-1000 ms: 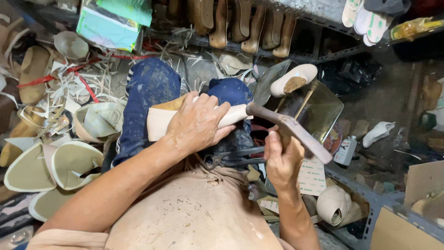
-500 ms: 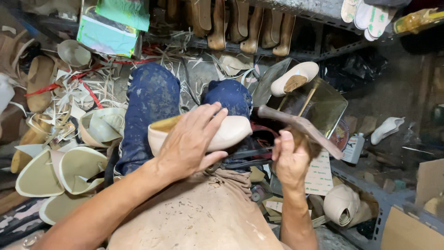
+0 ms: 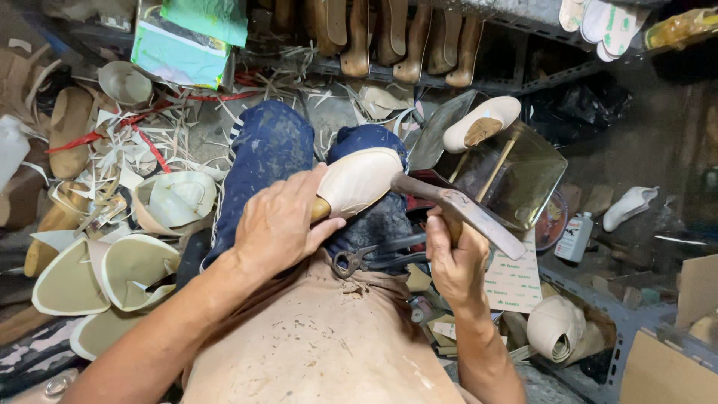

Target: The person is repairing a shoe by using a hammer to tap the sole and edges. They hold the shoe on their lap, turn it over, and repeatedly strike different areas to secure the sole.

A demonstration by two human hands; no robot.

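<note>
My left hand [image 3: 280, 224] grips a cream shoe upper on a wooden last [image 3: 359, 183], resting on my lap over blue trousers [image 3: 265, 153]. My right hand [image 3: 452, 258] holds the wooden handle of a metal hammer [image 3: 464, 213], whose long head lies against the toe end of the shoe. Pincers [image 3: 366, 258] lie on my lap just below the shoe.
Cream shoe uppers [image 3: 112, 269] and leather scraps pile at the left. Wooden lasts [image 3: 396, 37] line a shelf at the top. A glass sheet [image 3: 516, 176] with a lasted shoe [image 3: 479, 123] stands at the right, beside a small white bottle [image 3: 574, 238] and a roll [image 3: 557, 329].
The shoe has been turned and lifted in my left hand. The hammer has swung so its head now meets the shoe's toe end.
</note>
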